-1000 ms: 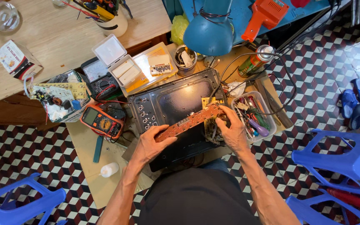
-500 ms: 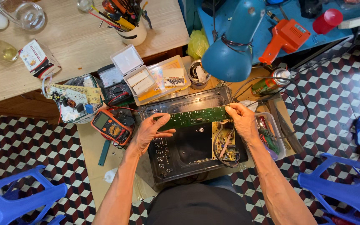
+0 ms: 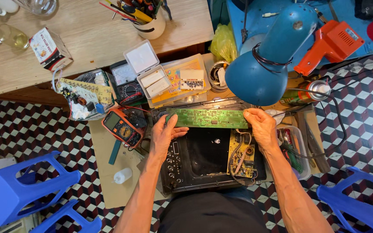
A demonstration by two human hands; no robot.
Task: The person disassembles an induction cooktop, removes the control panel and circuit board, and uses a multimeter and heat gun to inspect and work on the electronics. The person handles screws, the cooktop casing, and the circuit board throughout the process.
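Our two bare forearms reaching forward side by side, our left hand point(image 3: 165, 134) pinching the left end of the green circuit board point(image 3: 210, 118), our right hand point(image 3: 262, 127) gripping its right end, fingers curled.

3 circuit boards point(image 3: 209, 118), 2 multimeters point(image 3: 121, 126), 3 blue stools point(image 3: 20, 190), 1 blue lamp point(image 3: 268, 64), 1 orange soldering gun point(image 3: 331, 43).

floor: checkered tile floor point(image 3: 31, 129)
furniture: wooden table point(image 3: 87, 39), blue stools point(image 3: 18, 190)
light: blue desk lamp point(image 3: 268, 60)
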